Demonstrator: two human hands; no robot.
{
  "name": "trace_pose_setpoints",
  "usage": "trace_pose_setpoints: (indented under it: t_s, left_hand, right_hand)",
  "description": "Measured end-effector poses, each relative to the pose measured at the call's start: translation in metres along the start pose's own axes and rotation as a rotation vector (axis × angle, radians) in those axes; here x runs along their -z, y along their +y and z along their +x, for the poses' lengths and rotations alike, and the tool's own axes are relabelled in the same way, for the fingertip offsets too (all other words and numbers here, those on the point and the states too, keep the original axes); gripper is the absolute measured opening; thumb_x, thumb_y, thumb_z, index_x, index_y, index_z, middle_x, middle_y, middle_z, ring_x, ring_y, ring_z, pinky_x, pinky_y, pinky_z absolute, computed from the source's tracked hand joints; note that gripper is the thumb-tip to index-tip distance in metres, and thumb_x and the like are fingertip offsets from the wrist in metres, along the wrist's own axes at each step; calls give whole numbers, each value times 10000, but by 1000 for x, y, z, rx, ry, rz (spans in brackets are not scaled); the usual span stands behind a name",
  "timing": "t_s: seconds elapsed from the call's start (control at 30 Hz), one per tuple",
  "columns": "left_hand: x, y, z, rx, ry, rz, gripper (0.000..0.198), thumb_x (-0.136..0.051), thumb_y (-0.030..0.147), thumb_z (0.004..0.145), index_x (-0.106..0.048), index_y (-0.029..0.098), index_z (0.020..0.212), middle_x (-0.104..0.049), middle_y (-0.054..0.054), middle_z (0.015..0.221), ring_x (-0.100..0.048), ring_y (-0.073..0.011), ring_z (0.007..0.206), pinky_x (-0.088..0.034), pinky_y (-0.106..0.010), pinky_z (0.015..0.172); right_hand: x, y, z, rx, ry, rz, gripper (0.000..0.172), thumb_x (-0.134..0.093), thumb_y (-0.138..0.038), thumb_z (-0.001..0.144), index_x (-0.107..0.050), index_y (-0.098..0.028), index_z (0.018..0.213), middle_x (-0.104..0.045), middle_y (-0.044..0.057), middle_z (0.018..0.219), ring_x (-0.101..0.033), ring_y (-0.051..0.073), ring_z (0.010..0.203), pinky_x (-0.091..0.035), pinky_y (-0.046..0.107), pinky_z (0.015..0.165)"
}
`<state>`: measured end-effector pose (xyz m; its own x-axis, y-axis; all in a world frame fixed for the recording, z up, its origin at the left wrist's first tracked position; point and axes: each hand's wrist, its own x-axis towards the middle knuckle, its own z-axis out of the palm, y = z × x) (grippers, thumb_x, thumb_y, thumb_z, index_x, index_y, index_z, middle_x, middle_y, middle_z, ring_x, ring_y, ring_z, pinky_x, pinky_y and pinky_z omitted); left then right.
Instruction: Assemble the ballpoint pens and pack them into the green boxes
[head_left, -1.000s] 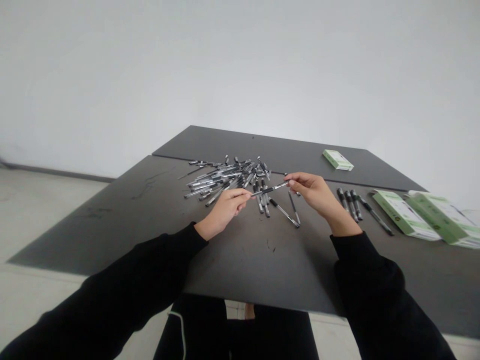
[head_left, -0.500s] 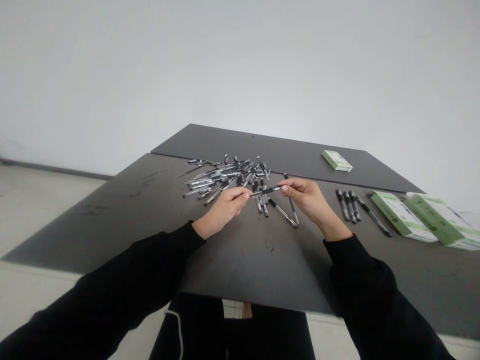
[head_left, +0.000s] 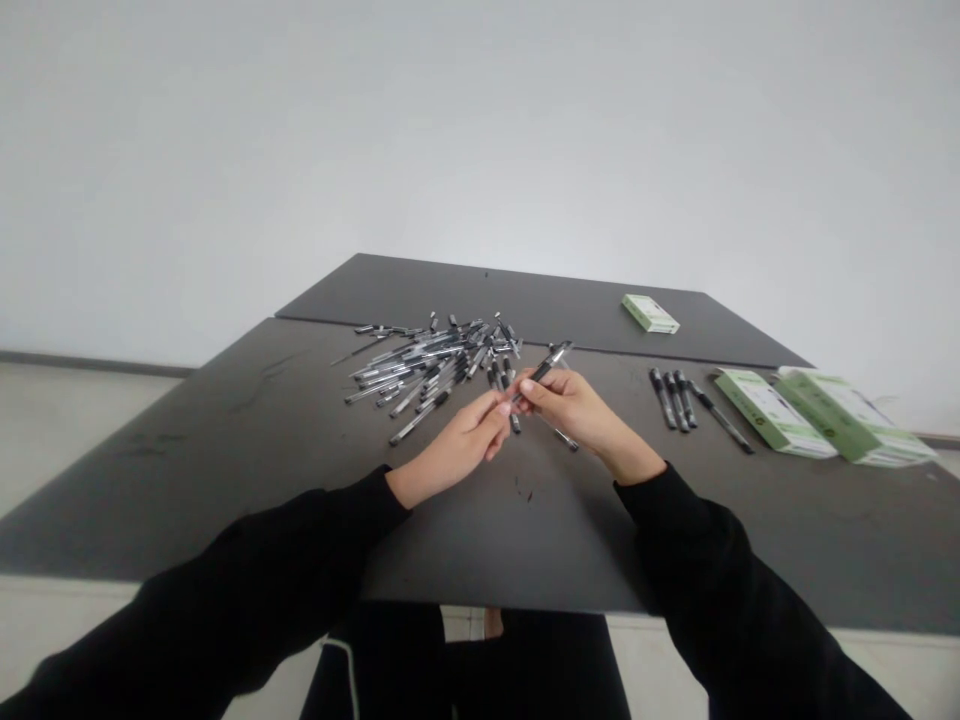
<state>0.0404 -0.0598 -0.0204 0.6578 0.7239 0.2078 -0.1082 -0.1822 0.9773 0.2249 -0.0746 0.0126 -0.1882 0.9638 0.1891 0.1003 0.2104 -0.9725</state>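
Both my hands meet over the dark table (head_left: 225,440), just in front of a heap of black and clear pens (head_left: 427,360). My right hand (head_left: 577,410) is closed round one pen (head_left: 546,362) whose far end points up and away. My left hand (head_left: 465,445) pinches the near end of that same pen with thumb and fingertips. A loose pen (head_left: 564,438) lies on the table right under my right hand.
Several capped pens (head_left: 675,398) lie side by side to the right of my hands. Two green and white boxes (head_left: 817,412) sit at the right edge, and a smaller one (head_left: 649,313) lies further back. A second tabletop adjoins behind.
My hands have drawn closer together, so the pen stretched between them is now shorter and tilted up. The view has shifted slightly, moving everything left in the picture.
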Motion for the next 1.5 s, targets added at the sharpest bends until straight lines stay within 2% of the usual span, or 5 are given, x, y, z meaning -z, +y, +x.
trace_pose_setpoints:
  t_s: [0.2,0.4,0.8,1.0,1.5]
  left_hand:
    - [13,-8,0,68,-14,1,364,-365,453,992,-575,155,998,-540,10,755,-505,-103,602,-402,-253,572]
    - [15,-7,0,148,-75,158,336,-370,356,958,-586,158,793,-499,33,615,-468,-105,548,-372,-256,575]
    - [12,1,-1,185,-74,204,339,-370,368,945,-576,163,771,-491,36,607,-466,-108,551,-376,-256,584]
    - [11,3,-2,175,-84,210,320,-358,334,943,-576,165,780,-495,31,617,-466,-110,568,-379,-253,591]
    - [14,-6,1,117,-26,200,267,-403,348,962,-599,167,963,-530,25,728,-487,-102,598,-402,-251,601]
  right_hand:
    - [84,-6,-11,-156,579,-807,437,-527,-492,912,-525,-199,589,-478,-5,512,-457,136,516,-328,270,530]
    - [147,16,-31,-779,693,-1300,282,-557,-375,844,-700,-161,728,-711,169,814,-680,306,845,-452,341,669]
    - [153,39,-34,-928,758,-1272,366,-584,-255,796,-713,-88,1095,-696,263,1116,-679,400,1070,-530,467,840]
    - [134,39,-21,-693,760,-1329,479,-509,-324,906,-571,-117,1333,-587,231,1326,-628,343,1165,-500,442,920]
    - [88,50,19,-408,656,-1021,337,-497,-312,907,-755,-124,1019,-745,162,1041,-682,255,956,-484,326,800]
